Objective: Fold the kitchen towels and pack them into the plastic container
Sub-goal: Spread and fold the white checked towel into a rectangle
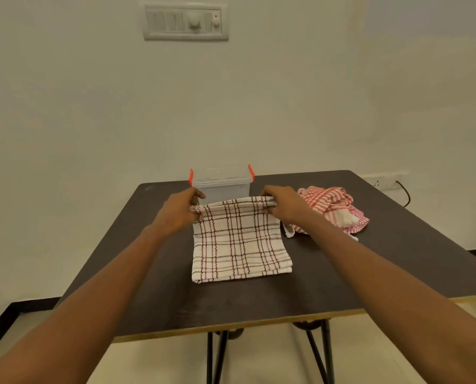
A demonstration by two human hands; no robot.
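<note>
Both arms outstretched, left hand (179,211) pinching towel (239,245) corner, right hand (283,205) pinching opposite corner

We see a dark brown square wooden table (369,273) with a pale edge, standing on black metal rod legs (318,356). Our left hand (180,210) and right hand (282,205) pinch the far edge of a white folded cloth towel with brown checks (239,245). The towel lies flat on the near side of the grip. Just beyond the grip stands a clear plastic box with orange latches (221,185). To the right of the grip lies a crumpled heap of red-and-white striped towels (333,206).
</note>
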